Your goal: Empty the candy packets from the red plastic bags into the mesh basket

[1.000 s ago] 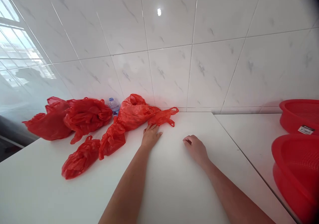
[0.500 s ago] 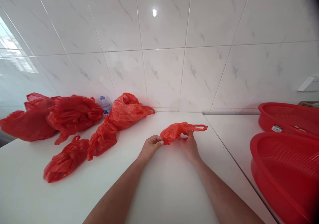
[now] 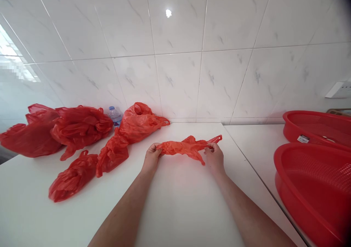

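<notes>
A crumpled red plastic bag (image 3: 179, 147) is stretched sideways between my two hands, just over the white table (image 3: 175, 203). My left hand (image 3: 152, 157) pinches its left end between thumb and fingers. Near the handles at the other end, my right hand (image 3: 215, 157) grips the bag, with one handle poking out past the fingers and another flap hanging down in front. Whether anything is inside this bag I cannot tell.
Several bunched red plastic bags (image 3: 79, 128) lie along the left side, with a clear water bottle (image 3: 114, 116) behind them. Two red perforated plastic baskets (image 3: 290, 181) stand at the right beyond a table seam. A tiled wall (image 3: 178, 82) closes off the back.
My left hand has moved left with the bag's end, pulling the bag out longer and flatter. My right hand has shifted slightly right, and a loose flap now hangs down.
</notes>
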`<move>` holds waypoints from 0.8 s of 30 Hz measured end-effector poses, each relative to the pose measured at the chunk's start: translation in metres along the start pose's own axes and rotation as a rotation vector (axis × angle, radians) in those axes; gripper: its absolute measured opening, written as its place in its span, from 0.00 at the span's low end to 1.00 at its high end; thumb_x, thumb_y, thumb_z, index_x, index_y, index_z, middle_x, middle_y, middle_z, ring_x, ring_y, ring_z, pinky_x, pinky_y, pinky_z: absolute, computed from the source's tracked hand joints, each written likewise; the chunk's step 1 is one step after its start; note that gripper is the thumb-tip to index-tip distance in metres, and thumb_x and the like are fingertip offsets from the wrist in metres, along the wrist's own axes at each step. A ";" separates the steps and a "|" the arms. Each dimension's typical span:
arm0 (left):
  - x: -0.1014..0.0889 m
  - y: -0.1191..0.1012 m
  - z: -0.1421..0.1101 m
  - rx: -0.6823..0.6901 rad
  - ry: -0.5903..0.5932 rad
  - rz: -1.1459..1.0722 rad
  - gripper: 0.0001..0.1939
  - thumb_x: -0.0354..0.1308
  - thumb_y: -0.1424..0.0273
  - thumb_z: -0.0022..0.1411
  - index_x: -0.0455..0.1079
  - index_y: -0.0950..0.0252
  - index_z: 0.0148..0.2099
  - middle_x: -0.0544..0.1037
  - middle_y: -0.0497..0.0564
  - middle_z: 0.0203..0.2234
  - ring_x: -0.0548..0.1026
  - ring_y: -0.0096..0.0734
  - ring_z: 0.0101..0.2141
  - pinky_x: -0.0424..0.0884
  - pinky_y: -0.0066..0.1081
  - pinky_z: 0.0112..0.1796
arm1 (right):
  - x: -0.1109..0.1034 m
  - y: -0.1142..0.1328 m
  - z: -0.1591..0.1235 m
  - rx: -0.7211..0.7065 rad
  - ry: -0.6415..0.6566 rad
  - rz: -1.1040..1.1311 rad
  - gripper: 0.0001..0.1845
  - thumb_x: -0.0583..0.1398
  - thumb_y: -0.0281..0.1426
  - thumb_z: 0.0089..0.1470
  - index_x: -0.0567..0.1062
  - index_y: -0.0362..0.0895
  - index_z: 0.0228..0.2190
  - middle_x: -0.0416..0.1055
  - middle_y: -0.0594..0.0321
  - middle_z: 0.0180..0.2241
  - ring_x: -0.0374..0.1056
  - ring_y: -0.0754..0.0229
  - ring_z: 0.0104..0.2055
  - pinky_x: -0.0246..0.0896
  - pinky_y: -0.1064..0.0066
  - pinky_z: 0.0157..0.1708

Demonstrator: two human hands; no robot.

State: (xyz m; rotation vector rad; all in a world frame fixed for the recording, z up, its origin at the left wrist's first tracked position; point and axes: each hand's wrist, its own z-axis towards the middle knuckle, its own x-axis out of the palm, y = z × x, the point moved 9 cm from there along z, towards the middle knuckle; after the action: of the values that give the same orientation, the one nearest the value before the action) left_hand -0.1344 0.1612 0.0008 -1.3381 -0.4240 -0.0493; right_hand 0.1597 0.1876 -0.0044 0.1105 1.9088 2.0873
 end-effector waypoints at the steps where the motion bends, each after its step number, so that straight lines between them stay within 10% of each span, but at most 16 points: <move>1: -0.001 0.000 0.000 -0.003 -0.003 0.003 0.11 0.62 0.68 0.46 0.65 0.66 0.31 0.73 0.48 0.28 0.72 0.28 0.31 0.70 0.33 0.37 | -0.002 -0.001 0.000 0.012 -0.020 0.025 0.14 0.56 0.38 0.48 0.66 0.52 0.39 0.69 0.64 0.39 0.69 0.58 0.34 0.64 0.67 0.34; 6: -0.003 0.003 0.000 -0.003 -0.026 0.011 0.12 0.61 0.71 0.43 0.63 0.65 0.31 0.72 0.45 0.26 0.72 0.28 0.31 0.70 0.34 0.38 | -0.007 -0.004 -0.005 0.082 -0.111 0.156 0.31 0.60 0.41 0.45 0.56 0.51 0.50 0.68 0.62 0.41 0.70 0.60 0.30 0.67 0.68 0.29; 15: 0.001 0.014 -0.002 -0.014 0.002 0.226 0.07 0.54 0.75 0.45 0.60 0.63 0.29 0.70 0.42 0.22 0.69 0.25 0.24 0.65 0.26 0.28 | 0.017 0.002 -0.012 0.063 0.079 0.221 0.29 0.60 0.45 0.46 0.61 0.48 0.48 0.72 0.60 0.37 0.71 0.56 0.32 0.68 0.66 0.28; 19: 0.036 0.012 -0.017 0.103 0.240 0.573 0.11 0.47 0.81 0.41 0.66 0.64 0.26 0.73 0.46 0.25 0.70 0.28 0.29 0.65 0.27 0.31 | 0.030 0.008 -0.012 0.005 0.236 0.238 0.23 0.63 0.40 0.43 0.67 0.46 0.41 0.69 0.54 0.45 0.69 0.51 0.45 0.69 0.63 0.36; 24: 0.094 0.000 -0.054 0.494 0.588 1.049 0.19 0.45 0.85 0.42 0.71 0.61 0.31 0.75 0.49 0.32 0.71 0.34 0.37 0.66 0.34 0.41 | 0.040 0.025 -0.029 -0.115 0.370 0.279 0.42 0.63 0.34 0.44 0.52 0.51 0.58 0.65 0.53 0.52 0.68 0.51 0.47 0.70 0.61 0.36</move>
State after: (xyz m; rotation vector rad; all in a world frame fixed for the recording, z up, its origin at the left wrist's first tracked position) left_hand -0.0333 0.1293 0.0220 -0.8610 0.7444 0.4932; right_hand 0.1100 0.1696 0.0109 -0.0413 2.0686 2.5476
